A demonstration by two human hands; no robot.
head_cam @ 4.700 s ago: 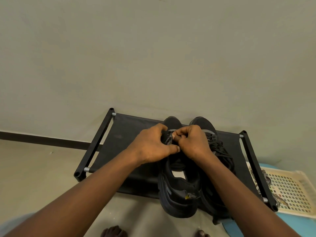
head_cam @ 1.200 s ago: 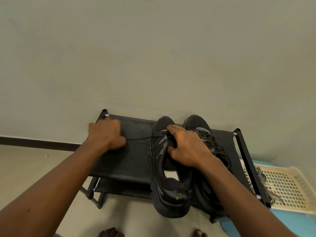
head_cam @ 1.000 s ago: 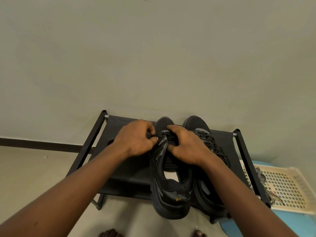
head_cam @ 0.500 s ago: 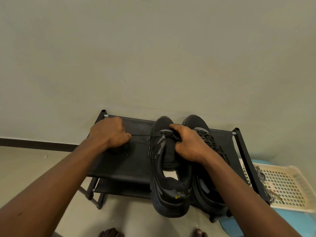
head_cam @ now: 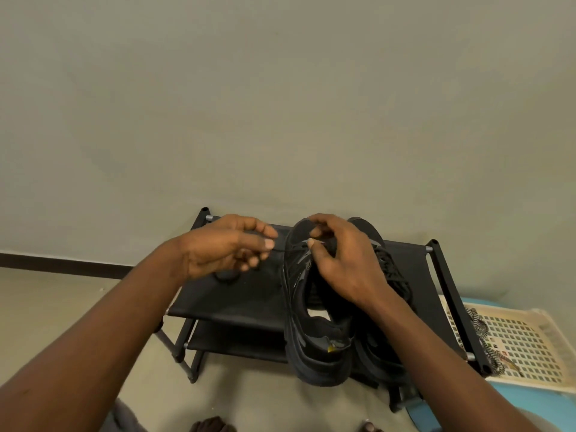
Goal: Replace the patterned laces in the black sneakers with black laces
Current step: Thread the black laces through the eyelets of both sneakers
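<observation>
The black lace [head_cam: 279,249] is pinched by the left hand [head_cam: 227,249] at 9 o'clock of the sneaker [head_cam: 296,307], whose front eyelets are gripped by the right hand [head_cam: 339,266]. It should be drawn through flat, without twisting.

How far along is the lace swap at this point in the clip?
Done: the right sneaker looks fully laced in black; patterned laces lie in the basket. In hand: a black lace runs from the left hand to the left sneaker's front eyelets, where the right hand works. Left: threading the rest of that sneaker.
</observation>
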